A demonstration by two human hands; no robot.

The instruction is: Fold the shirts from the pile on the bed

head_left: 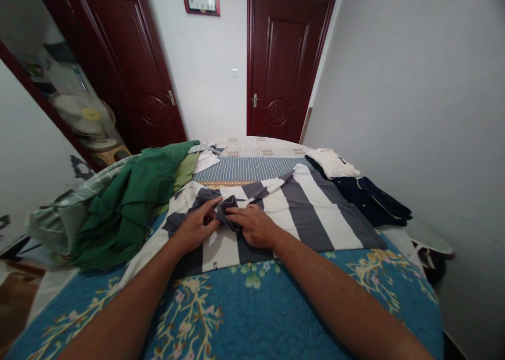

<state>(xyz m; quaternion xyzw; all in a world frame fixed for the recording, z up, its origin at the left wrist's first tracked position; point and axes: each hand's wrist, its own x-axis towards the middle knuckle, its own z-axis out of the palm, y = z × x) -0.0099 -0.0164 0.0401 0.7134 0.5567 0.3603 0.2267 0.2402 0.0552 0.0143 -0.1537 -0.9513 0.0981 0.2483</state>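
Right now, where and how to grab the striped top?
Pinch the top by its near right corner, probably from the near side: it's flat there, a pointed end on the quilt, and navy clothes flank the right edge.

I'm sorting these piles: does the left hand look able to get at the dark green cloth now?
Probably yes: the dark green cloth lies left of the left hand, with low folds of the striped garment between and nothing tall in the way.

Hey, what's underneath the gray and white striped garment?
Blue floral quilt shows along the near edge of the striped garment, and a blue striped cloth beyond its far edge. What lies directly beneath is covered, so I can't tell.
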